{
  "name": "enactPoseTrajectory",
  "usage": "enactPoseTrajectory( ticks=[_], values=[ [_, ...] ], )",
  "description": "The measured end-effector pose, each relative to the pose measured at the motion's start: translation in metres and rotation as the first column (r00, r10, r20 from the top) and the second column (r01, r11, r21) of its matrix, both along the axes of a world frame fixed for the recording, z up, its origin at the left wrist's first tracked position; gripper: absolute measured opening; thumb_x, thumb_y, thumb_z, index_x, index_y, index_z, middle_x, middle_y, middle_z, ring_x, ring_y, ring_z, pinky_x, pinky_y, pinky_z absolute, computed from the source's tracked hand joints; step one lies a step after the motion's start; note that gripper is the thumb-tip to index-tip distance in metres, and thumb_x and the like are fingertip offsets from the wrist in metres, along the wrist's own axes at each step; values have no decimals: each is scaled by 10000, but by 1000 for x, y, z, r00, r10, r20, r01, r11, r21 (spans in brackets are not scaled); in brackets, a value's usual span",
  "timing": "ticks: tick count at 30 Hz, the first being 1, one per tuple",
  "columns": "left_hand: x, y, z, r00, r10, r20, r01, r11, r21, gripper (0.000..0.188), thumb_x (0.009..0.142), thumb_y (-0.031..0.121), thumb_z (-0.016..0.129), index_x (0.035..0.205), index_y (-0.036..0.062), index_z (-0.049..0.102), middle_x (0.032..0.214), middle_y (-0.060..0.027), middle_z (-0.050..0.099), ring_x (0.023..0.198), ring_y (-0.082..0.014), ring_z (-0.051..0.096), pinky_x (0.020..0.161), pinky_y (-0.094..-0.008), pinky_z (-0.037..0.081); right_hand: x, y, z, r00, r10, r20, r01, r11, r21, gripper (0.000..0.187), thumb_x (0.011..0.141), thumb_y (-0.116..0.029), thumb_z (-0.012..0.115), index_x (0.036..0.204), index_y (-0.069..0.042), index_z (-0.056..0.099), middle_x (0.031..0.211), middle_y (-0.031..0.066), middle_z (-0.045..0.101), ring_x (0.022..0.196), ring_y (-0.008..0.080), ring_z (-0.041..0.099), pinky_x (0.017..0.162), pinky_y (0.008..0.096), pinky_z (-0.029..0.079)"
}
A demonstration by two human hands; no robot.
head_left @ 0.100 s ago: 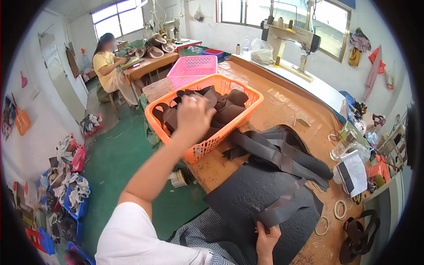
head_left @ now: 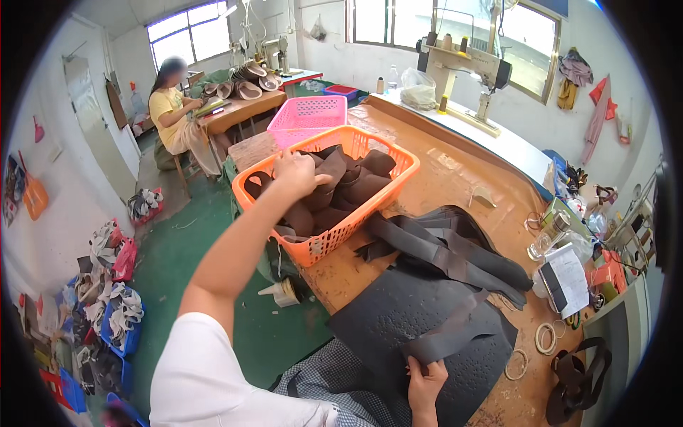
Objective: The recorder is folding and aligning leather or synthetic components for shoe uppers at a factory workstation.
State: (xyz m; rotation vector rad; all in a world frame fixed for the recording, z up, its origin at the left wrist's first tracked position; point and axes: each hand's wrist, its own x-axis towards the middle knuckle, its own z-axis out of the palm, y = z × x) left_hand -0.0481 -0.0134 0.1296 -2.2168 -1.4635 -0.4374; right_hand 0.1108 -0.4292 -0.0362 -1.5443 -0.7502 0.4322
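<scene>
My left hand (head_left: 295, 175) is over the near-left part of an orange plastic basket (head_left: 334, 244) full of curved dark brown leather-like pieces (head_left: 366, 178). Its thumb sticks out apart from the fingers, whose tips are partly hidden. I see nothing held in it. Low in the picture, my right hand (head_left: 427, 377) pinches the near end of a dark, leather-like strip (head_left: 445, 340) between thumb and fingers. That strip lies over a black pitted mat (head_left: 377, 313). Beyond the mat, a bundle of similar long dark strips (head_left: 448, 245) rests on the brown table.
A pink basket (head_left: 306, 114) stands behind the orange one. On the right are a glass jar (head_left: 548, 235), a notepad (head_left: 569, 281), cord rings (head_left: 546, 338) and a coiled dark strap (head_left: 580, 381). A sewing machine (head_left: 473, 75) stands at the back. Another person (head_left: 171, 114) sits far left.
My left hand has shifted a little left and away across the basket, and its thumb shows more clearly. The right hand stays on the strip, almost unmoved.
</scene>
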Motion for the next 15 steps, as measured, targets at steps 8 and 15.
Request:
enactPoseTrajectory(
  ticks=[8,15],
  values=[
    [21,45,110,394,-263,881,885,369,-285,320,963,296,634,1109,11,649,1008,-2,661,927,-82,596,863,-257,471,-5,-7,-4,999,41,34,-40,999,-5,150,831,80,676,979,58,688,951,65,629,665,104,628,555,231,509],
    [72,-29,194,194,-373,907,975,-24,-219,372,939,306,665,1143,-5,644,1010,-57,708,854,-90,664,784,-238,525,-6,-14,5,991,-12,-131,26,994,104,192,834,56,697,1025,48,677,931,84,656,663,112,634,547,235,517]
  ],
)
